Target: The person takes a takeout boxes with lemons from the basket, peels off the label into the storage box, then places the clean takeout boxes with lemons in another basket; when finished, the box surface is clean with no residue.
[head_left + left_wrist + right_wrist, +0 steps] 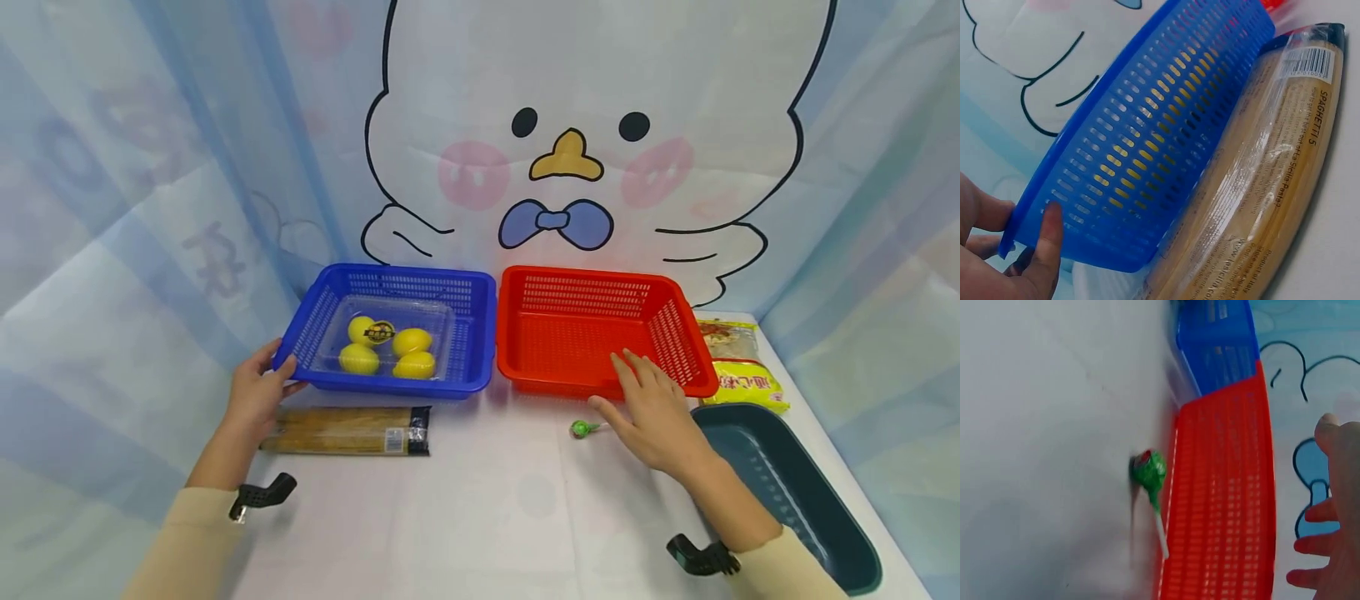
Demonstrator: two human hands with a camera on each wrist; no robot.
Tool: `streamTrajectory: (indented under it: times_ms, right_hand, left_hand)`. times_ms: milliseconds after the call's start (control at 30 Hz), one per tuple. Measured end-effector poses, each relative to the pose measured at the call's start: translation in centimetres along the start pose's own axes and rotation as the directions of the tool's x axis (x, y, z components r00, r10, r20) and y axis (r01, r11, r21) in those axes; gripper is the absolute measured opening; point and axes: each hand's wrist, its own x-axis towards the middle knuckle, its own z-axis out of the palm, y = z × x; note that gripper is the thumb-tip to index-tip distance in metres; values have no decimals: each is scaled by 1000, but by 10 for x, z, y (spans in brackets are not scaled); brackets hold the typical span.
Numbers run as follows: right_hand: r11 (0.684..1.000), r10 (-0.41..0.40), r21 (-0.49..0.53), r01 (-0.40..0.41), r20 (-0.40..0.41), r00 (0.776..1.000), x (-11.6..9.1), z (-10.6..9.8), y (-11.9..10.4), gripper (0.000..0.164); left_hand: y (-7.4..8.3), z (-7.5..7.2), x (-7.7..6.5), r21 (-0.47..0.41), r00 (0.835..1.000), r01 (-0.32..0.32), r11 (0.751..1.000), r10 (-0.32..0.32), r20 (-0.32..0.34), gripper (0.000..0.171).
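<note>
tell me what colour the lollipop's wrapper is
Mostly green with some red; the lollipop's wrapper shows best in the right wrist view.

Blue basket (375, 385): slotted, upright on the tabletop (480, 517). Red basket (566, 342): slotted, upright, just beside the blue one.

the head view looks forward and down from above; both wrist views look from close by, tilted, and share the blue basket (1116, 240).

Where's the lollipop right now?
In the head view, the lollipop lies on the table, a little right of centre, on the near side of the red basket and left of the right hand.
</note>
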Motion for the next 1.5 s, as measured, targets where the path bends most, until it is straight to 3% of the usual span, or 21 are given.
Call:
streamTrajectory:
  times_ms: [300, 633, 867, 1200, 1500]
  right_hand:
    - [983, -98, 157, 92, 32, 995, 26, -2, -47, 89]
    - [916, -180, 370, 156, 32, 983, 70, -9, -98, 75]
    - [875, -197, 465, 134, 89, 976, 94, 5, -125, 76]
    - [859, -229, 501, 107, 187, 955, 119, 34, -148, 80]
    - [889, -209, 447, 104, 193, 959, 131, 50, -168, 82]
  left_hand:
    - [2, -1, 4, -122, 998, 62, 991, -59, 26, 66]
    - [2, 0, 1, -116, 996, 90, 989, -90, 4, 64]
    - [1, 0, 1, -104, 996, 89, 991, -89, 6, 66]
    - [2, 4, 1, -83, 995, 92, 992, -94, -19, 63]
    - [5, 2, -1, -70, 995, 85, 994, -88, -39, 63]
